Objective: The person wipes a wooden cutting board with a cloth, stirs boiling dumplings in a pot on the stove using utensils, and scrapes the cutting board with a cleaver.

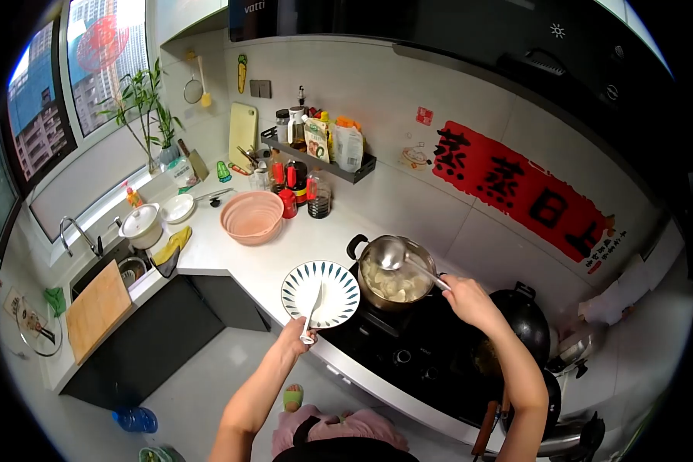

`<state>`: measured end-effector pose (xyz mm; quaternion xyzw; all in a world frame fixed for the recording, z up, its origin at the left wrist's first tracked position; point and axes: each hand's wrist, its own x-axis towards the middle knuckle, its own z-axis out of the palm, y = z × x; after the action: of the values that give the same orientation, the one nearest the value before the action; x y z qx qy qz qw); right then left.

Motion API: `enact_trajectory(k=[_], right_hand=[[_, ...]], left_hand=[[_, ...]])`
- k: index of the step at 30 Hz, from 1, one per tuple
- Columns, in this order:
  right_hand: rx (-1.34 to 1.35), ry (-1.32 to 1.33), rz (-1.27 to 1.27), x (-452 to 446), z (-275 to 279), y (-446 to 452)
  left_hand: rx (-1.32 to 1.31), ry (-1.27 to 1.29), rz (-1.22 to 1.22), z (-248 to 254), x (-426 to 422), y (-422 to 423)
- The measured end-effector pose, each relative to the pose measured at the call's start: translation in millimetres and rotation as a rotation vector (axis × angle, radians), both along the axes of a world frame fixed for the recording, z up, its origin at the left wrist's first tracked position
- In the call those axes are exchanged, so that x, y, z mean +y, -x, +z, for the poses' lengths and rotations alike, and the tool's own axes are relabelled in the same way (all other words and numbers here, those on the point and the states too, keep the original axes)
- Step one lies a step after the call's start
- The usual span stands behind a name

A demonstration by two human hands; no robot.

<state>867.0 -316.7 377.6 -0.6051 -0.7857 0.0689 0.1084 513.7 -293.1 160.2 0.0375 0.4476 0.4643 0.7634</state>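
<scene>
My right hand (470, 299) is closed round the handle of a metal ladle (390, 252), whose bowl is over the far side of a steel pot (359, 286). Pale pieces that look like dumplings (393, 283) lie in cloudy liquid in the pot, which stands on the black stove. In my left hand (294, 337) is the near rim of a white plate (340, 300) with dark leaf-shaped marks, at the counter's front edge. A white spoon (314, 302) rests on the plate, its handle sticking out over the rim beside my fingers.
A black wok (520, 327) sits on the stove's right side. Left of the stove, a pink basin (250, 218) and sauce bottles (318, 199) stand on the counter. A wooden board (98, 309) lies by the sink. The range hood (454, 35) hangs overhead.
</scene>
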Motion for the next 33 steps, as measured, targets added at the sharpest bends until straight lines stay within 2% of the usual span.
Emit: enact_trajectory(k=[1,2,6,8,13,23,28,33], right_hand=[[0.104,0.024,0.079,0.0,-0.3,8.7],[0.092,-0.019,0.15,0.7,-4.2,17.9],[-0.023,0.12,0.121,-2.2,-23.2,71.4],[-0.103,0.1,0.119,-0.4,-50.1,93.4],[-0.117,-0.047,0.2,-8.5,-73.1,136.5],[-0.125,-0.039,0.15,1.8,-97.0,183.4],[-0.146,-0.032,0.082,22.7,-112.6,201.8],[-0.046,-0.01,-0.018,50.5,-152.5,228.0]], left_hand=[[0.028,0.013,0.033,0.8,-0.2,-0.3],[0.034,0.017,0.035,1.7,-0.3,1.8],[0.011,0.009,0.008,-9.7,1.1,15.5],[-0.078,0.017,0.023,-9.0,2.9,24.6],[-0.097,0.07,-0.026,-20.3,9.6,48.3],[-0.03,0.018,0.075,-25.5,18.8,74.6],[-0.02,0.083,0.054,-47.2,41.3,87.6],[-0.018,0.055,0.018,-70.9,72.1,98.5]])
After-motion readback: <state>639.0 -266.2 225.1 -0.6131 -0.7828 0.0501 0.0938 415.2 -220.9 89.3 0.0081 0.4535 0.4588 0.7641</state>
